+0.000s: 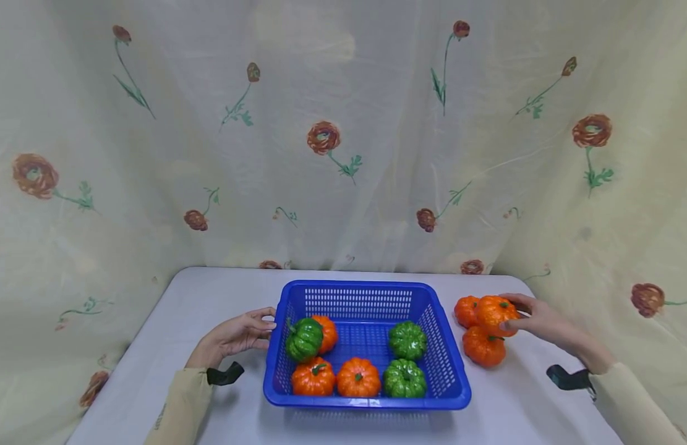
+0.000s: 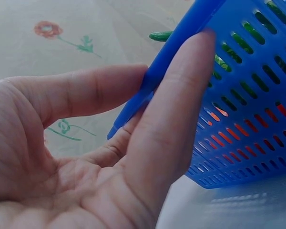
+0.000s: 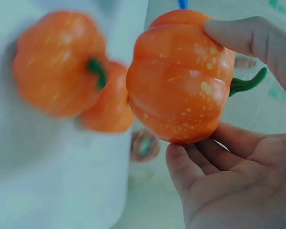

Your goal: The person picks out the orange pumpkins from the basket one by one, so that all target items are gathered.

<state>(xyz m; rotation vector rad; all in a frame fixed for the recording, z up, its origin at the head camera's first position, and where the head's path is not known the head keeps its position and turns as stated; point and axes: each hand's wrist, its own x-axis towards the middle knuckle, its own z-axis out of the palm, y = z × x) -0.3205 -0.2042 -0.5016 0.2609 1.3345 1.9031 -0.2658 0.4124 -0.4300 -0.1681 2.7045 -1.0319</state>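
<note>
Head view showed the right hand (image 1: 535, 321), right of the blue basket (image 1: 371, 403), with thumb and fingers spread around an orange pumpkin (image 1: 494, 315) near two other pumpkins (image 1: 482, 347); the left hand (image 1: 238, 334) pinched the basket's left rim. An even grip clear of the stem (image 3: 243, 86) seemed steadiest. The held pumpkin looked glossy, ribbed and yellow-flecked, its green stem curved.

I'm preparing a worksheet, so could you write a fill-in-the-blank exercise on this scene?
The basket gripped by the left hand is coloured ____.
The pumpkin held by the right hand is coloured ____.
The number of green pumpkins inside the basket is ____.
Besides the held one, the number of orange pumpkins outside the basket is ____.

Missing words: blue; orange; three; two.
</note>
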